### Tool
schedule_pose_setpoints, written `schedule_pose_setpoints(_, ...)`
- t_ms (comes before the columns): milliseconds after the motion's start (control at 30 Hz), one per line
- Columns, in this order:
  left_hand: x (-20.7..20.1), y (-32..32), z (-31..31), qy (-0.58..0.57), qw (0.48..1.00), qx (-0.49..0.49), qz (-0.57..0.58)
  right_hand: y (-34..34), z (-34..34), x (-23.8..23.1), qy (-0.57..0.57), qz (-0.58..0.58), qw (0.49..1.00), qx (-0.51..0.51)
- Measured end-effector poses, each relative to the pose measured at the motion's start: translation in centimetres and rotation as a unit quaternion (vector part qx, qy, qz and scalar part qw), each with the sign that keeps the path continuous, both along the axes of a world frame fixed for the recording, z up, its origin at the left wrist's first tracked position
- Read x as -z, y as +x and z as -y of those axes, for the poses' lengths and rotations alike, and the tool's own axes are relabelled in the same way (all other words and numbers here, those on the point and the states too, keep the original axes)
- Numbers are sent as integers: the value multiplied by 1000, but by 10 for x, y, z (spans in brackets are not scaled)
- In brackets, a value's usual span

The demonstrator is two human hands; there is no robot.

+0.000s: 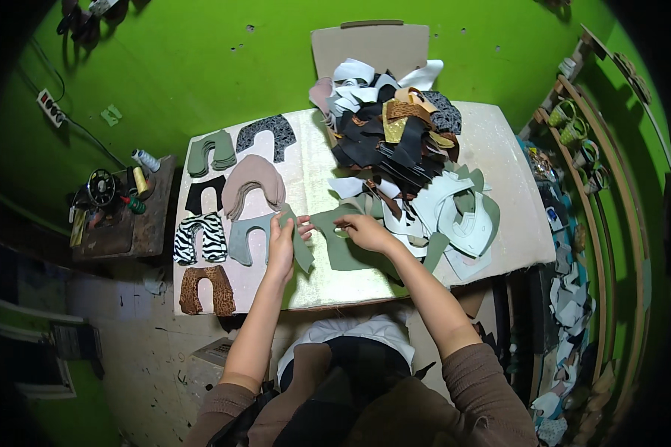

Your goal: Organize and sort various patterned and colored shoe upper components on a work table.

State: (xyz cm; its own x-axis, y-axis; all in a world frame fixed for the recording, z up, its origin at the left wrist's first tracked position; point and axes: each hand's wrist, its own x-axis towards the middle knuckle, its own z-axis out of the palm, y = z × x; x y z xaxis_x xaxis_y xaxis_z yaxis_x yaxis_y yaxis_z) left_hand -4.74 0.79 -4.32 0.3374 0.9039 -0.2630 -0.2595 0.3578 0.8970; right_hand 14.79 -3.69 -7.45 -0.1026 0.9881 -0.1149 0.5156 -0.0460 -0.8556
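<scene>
My left hand (280,246), over the near middle of the table, is closed on an olive-green cut piece (302,252) that hangs down beside its fingers. Just to the right, my right hand (367,232) pinches the edge of a larger olive-green sheet piece (347,257) with a curved cutout. A gap separates the two green pieces. Left of my left hand lie stacks of U-shaped cut pieces: grey-green (240,237), dusty pink (238,182), zebra print (186,242), leopard print (191,292), black (203,197), green (199,158) and dark patterned (253,136).
A tall heap of dark, metallic and leopard scraps (395,153) covers the table's back right, with white cutouts (455,216) in front of it. A sewing machine (101,186) stands on a wooden bench at left. A wooden rack (585,149) lines the right wall.
</scene>
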Motion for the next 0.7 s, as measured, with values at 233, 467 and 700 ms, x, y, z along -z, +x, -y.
schedule_pose_setpoints(233,2,-16,2,-28,999,-22,9,-16,-18,-2,282,290,910,-89)
schedule_pose_setpoints(467,10,-26,6,-41,999,-7,-4,-18,-34,16,201,359,899,-148)
schedule_pose_setpoints(700,7,-37,3,-27,1000,-15,3,-6,-32,-28,192,359,903,-138)
